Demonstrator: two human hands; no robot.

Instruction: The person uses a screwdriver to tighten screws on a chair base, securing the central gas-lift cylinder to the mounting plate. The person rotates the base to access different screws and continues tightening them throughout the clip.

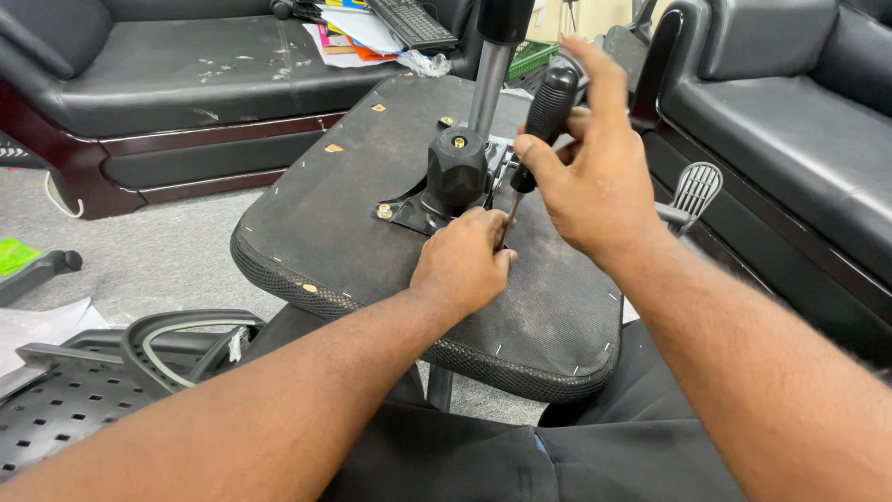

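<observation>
Head view, looking down over the person's lap: black leather sofa (167,74) across the top left, cut off by the frame, worn and dusty on the seat; second black sofa (790,121) on the right, also cut off. Upturned office chair seat (372,186) lies across the lap, its underside a gritty black fabric stapled round the edge, with a mesh rim. Black perforated plastic chair back (74,409) on the grey carpet at lower left, partly out of frame. Chrome gas-lift column (488,88) rises from the seat mechanism, its top cut off. Ribbed black plastic knob (456,167) sits on the metal mounting plate (409,212), brass-coloured bolt beside it. Right hand (595,177) wrapped around the black ribbed handle of a screwdriver (544,116), held tilted, the shaft running down toward the plate. Left hand (462,260) closed in a loose fist at the shaft's tip, hiding the tip and the screw; cannot tell whether it pinches anything. Keyboard and papers on the far sofa, blurred.
</observation>
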